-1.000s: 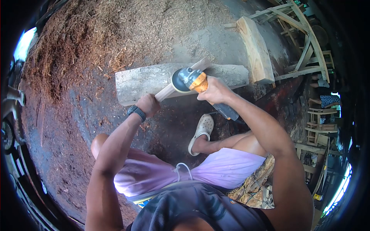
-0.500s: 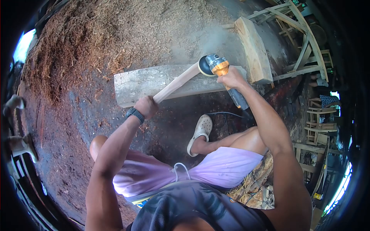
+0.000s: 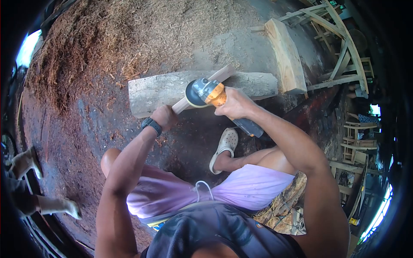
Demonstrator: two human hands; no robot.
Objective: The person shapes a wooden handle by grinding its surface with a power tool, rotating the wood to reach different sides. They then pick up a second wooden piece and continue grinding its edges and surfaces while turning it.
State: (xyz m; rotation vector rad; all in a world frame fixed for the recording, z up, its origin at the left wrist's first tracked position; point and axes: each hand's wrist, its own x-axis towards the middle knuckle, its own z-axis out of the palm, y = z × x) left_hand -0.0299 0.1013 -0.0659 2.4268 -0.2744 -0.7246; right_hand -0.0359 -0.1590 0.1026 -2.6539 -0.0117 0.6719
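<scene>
Two hands work apart: the left hand (image 3: pixel 164 118) grips the near end of a wooden strip (image 3: pixel 222 73) slanting across a log (image 3: pixel 157 91), and the right hand (image 3: pixel 236 103) is wrapped around a power sander (image 3: pixel 211 91), its disc (image 3: pixel 191 97) at the strip's middle. Good work here likely wants light, even pressure along the strip — left fingers well clear.

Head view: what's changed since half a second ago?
The power tool, in the right hand, moved from the far end of the wood strip back toward the left hand. Another person's boot appeared lower along the left edge. Each grip held; log unmoved.
</scene>
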